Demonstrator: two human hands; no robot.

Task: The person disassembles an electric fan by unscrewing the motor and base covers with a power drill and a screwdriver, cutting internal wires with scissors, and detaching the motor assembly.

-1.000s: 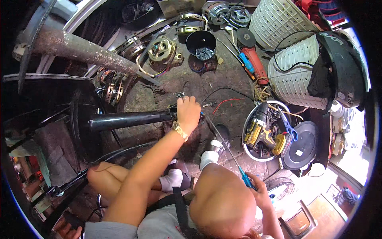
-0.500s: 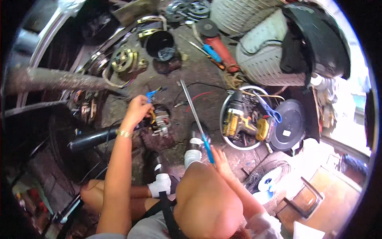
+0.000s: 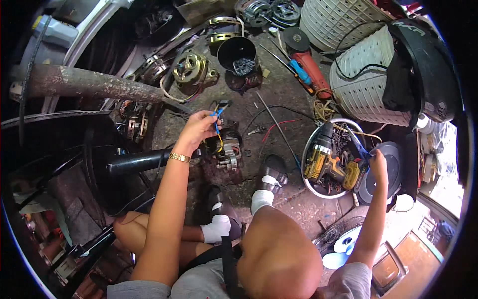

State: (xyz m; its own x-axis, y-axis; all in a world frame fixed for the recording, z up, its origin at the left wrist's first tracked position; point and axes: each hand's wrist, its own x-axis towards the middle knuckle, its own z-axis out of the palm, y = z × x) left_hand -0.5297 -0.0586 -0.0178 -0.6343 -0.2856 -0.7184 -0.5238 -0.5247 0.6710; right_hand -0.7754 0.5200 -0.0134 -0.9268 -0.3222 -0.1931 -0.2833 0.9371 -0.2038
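My left hand [image 3: 200, 127] pinches a bundle of thin blue and yellow wires [image 3: 217, 118] with a small dark piece at the end. The wires hang over a metal motor part [image 3: 229, 152] on the floor, joined to a black tube [image 3: 134, 162]. At the right, my right hand [image 3: 379, 167] closes around the handles of blue scissors [image 3: 359, 145], whose blades lie over the rim of a round basin [image 3: 307, 185]. Its fingers are partly hidden. A yellow and black cordless drill [image 3: 323, 162] lies in the basin. Left of the basin, a long screwdriver [image 3: 278, 124] rests on the floor.
Beside the basin lies a dark round lid [image 3: 393, 164]. Farther off are a red angle grinder [image 3: 306, 62], a black pot [image 3: 237, 57], a brassy motor housing [image 3: 191, 70] and white perforated baskets [image 3: 358, 74]. A thick pole [image 3: 94, 84] crosses the left.
My right hand has left the long screwdriver on the floor and moved right to the scissors at the basin. My left hand keeps the wires. The whole view has shifted.
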